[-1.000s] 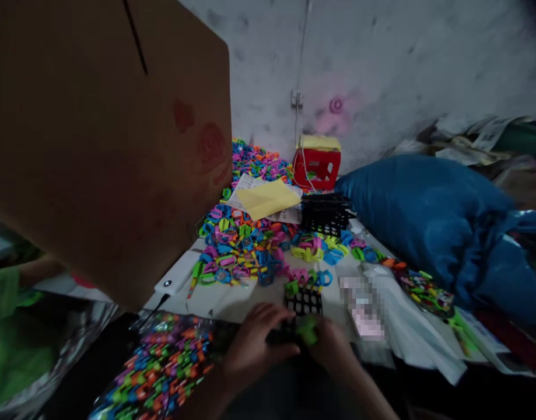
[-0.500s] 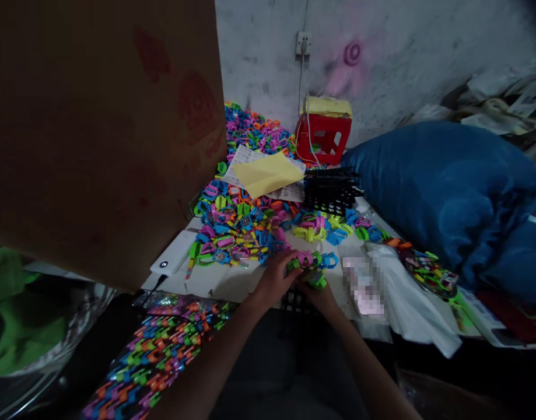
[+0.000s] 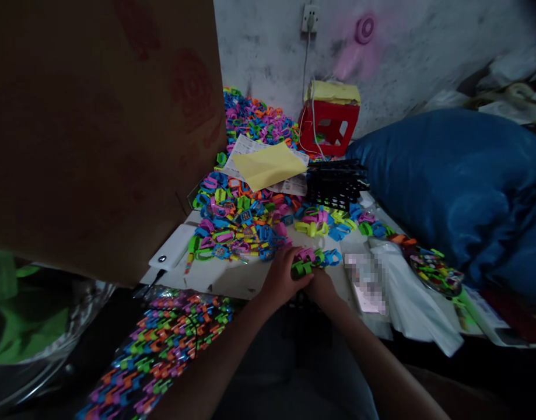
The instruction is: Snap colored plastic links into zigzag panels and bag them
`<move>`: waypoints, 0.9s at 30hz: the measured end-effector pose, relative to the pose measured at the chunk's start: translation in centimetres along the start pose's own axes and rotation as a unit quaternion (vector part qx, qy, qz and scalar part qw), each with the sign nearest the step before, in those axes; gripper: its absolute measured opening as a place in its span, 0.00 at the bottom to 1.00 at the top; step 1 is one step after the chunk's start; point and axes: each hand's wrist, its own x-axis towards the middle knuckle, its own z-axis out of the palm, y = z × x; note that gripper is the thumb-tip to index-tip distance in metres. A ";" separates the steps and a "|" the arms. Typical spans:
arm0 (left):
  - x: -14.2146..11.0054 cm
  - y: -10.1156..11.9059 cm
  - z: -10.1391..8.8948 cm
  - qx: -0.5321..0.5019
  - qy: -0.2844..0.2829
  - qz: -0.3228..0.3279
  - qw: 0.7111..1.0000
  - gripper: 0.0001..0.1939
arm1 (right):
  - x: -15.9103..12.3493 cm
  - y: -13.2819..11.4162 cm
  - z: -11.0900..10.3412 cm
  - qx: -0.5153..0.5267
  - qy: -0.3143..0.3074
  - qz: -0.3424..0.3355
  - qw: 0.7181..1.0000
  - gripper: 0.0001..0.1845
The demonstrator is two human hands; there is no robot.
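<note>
My left hand (image 3: 286, 276) is closed around a green toy watch (image 3: 301, 268) at the table's front edge. Right beside it, my right hand (image 3: 322, 287) is closed too, its fingertips hidden behind the left hand and the watch, so what it grips does not show. Just beyond the hands lie pink and blue toy watches (image 3: 331, 257). Below them, part of a dark perforated holder (image 3: 300, 301) shows dimly. A large heap of colourful toy watches (image 3: 245, 219) spreads over the table ahead and to the left.
A tall cardboard box (image 3: 101, 146) blocks the left side. Bagged rows of toy watches (image 3: 163, 350) lie lower left. Yellow paper (image 3: 272, 165), black perforated holders (image 3: 335, 185) and a red stool (image 3: 329, 125) stand farther back. Right are plastic bags (image 3: 410, 297) and a blue sack (image 3: 447, 186).
The green watch near my right hand is no longer visible there; a green watch now shows at my left fingers. My hands have come closer together. The whole view has shifted slightly.
</note>
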 end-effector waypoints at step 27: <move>-0.4 -8.7 -15.8 0.290 0.054 -0.086 0.952 0.14 | -3.3 -0.5 3.5 0.235 0.145 -0.100 0.956 0.17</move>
